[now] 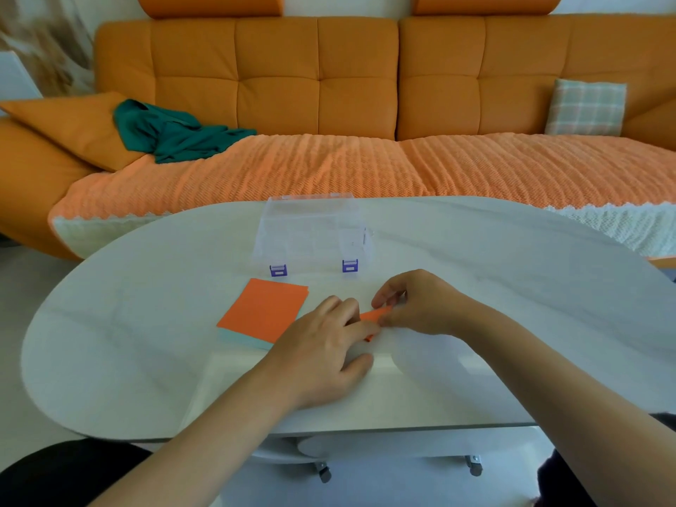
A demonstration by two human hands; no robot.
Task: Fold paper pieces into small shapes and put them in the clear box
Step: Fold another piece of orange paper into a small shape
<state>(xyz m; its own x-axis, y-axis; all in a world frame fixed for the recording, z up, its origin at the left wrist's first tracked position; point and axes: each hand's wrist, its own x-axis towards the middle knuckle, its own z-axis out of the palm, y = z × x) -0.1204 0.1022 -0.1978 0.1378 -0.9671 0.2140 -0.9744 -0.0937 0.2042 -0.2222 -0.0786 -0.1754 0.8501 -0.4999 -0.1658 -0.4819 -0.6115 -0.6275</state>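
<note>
Left hand, just right of the orange paper stack, is lying nearly flat, fingers stretched out and pressing the small orange paper piece onto the white surface, with the clear box sitting beyond it. The piece is looking thin, light and quick to crease, so it is probably best taken by an edge or corner. Right hand is curling over its far edge, pinching it

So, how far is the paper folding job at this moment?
Early. No folded shape shows in the clear box. In hand: the left hand presses and the right hand pinches one small orange piece. Left: finish it, box it, then the paper stack.
</note>
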